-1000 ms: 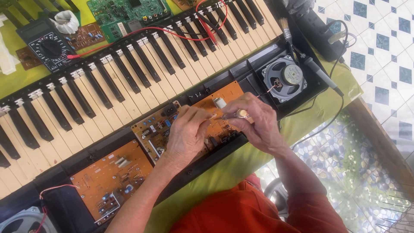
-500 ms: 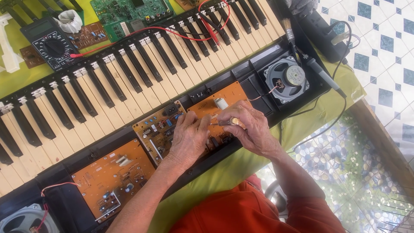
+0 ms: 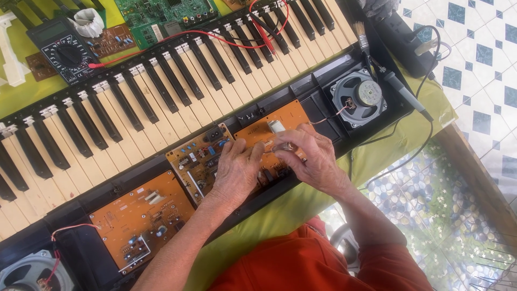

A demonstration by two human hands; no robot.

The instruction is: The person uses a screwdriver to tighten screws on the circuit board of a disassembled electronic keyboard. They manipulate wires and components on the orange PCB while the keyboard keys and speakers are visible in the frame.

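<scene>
- The left hand [image 3: 237, 172] lies palm-down on the orange printed circuit board [image 3: 258, 143] set in the open black keyboard case [image 3: 323, 86]; its fingers are loosely spread and pressed flat, gripping nothing, seemingly to steady the board.
- The right hand [image 3: 312, 159] sits just beside it on the same board, fingers curled narrow towards a small pale part at the fingertips; whether it pinches that part I cannot tell, since the fingers hide it.
- Just beyond both hands, a white rectangular component [image 3: 276, 126] stands on the board, left uncovered.
- Beside the left hand lies a second, tan circuit board with blue capacitors [image 3: 196, 156], and further along that side a third orange board [image 3: 142, 215], all exposed with the casing off.
- Beyond the right hand, a round grey loudspeaker [image 3: 358, 97] sits in its corner bay, joined by thin wires.
- Past the hands run the black and cream piano keys [image 3: 161, 102].
- Furthest away, a black digital multimeter [image 3: 62, 48] with red leads rests on the yellow-green tablecloth [image 3: 301, 205], within reach.
</scene>
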